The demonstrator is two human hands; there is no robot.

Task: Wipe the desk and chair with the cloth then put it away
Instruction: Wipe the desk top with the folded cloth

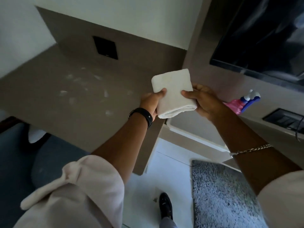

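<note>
A folded white cloth is held in the air above the right end of the taupe desk. My left hand grips its left edge and my right hand grips its right edge, thumbs on top. The desk top carries several pale smears near its middle. A dark blue chair stands at the lower left, partly tucked under the desk and partly hidden by my left sleeve.
A pink spray bottle with a blue and white trigger lies behind my right hand. A dark screen hangs on the right wall above a black socket panel. A grey shaggy rug covers the white floor near my shoe.
</note>
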